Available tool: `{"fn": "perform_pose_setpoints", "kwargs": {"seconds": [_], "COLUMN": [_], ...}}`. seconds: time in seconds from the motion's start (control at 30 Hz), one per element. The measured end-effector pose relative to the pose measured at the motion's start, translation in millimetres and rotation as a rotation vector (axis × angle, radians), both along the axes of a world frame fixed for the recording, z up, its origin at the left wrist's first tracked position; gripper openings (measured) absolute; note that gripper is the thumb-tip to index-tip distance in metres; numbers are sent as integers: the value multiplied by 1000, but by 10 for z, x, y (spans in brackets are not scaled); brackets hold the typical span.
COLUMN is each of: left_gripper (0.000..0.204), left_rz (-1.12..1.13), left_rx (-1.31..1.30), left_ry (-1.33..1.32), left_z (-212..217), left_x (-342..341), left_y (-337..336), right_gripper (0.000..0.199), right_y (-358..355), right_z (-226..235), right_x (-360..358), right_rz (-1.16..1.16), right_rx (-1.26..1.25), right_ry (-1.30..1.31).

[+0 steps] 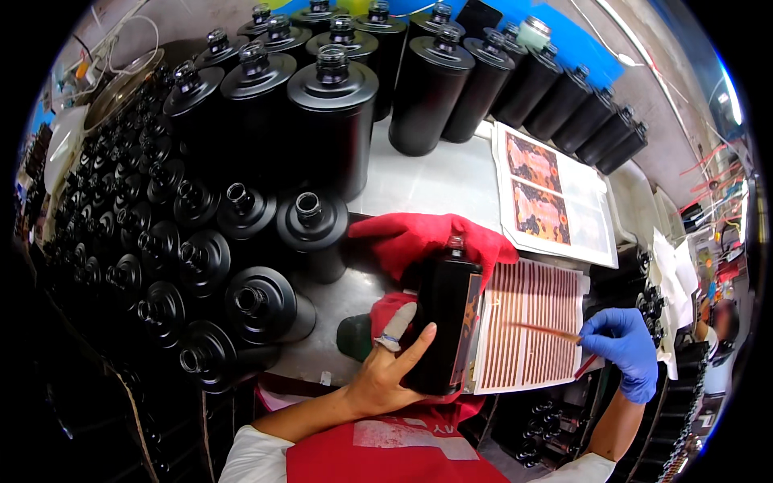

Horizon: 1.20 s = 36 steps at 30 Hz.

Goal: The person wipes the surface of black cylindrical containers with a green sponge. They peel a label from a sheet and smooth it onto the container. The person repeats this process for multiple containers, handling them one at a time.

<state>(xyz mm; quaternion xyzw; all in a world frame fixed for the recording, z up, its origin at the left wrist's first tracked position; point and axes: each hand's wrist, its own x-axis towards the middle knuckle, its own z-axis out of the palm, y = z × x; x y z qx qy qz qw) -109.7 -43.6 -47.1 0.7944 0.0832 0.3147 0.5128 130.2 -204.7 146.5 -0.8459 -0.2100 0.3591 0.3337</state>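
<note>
From the held bottle, the left hand sits against it at eight o'clock, the cloth behind its neck at twelve. A striped sheet lies at three, beneath the strip in the right hand. Printed sheets lie toward half past one; standing bottles crowd nine to eleven.

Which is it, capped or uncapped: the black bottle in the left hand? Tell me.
Uncapped: the black bottle shows a bare glass neck at its top, with no cap.
</note>
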Motion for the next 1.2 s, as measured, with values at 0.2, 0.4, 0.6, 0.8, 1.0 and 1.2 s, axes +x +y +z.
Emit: {"fn": "perform_pose_setpoints", "kwargs": {"seconds": [0.2,0.4,0.6,0.8,1.0,1.2], "left_gripper": [73,66,66,67,79,57], "left_rz": [8,12,0,2,-41,-436], "left_rx": [170,306,237,255,229,-175], "left_ry": [49,62,-5,-56,-28,-70], "left_z": [26,85,-10,-66,11,777], "left_x": [12,39,2,-93,-128,477], "left_y": [13,-16,29,135,183,299], "right_gripper": [12,14,14,13,11,13], "right_y": [155,202,171,49,202,503], "right_z": [169,171,146,56,-29,289], "right_x": [-152,-188,-150,-62,-89,-279], "right_rz": [256,274,227,379,472,748], "right_rx": [-26,-52,-106,-73,-86,153], "right_ry": [-66,-18,5,-29,59,-52]}}
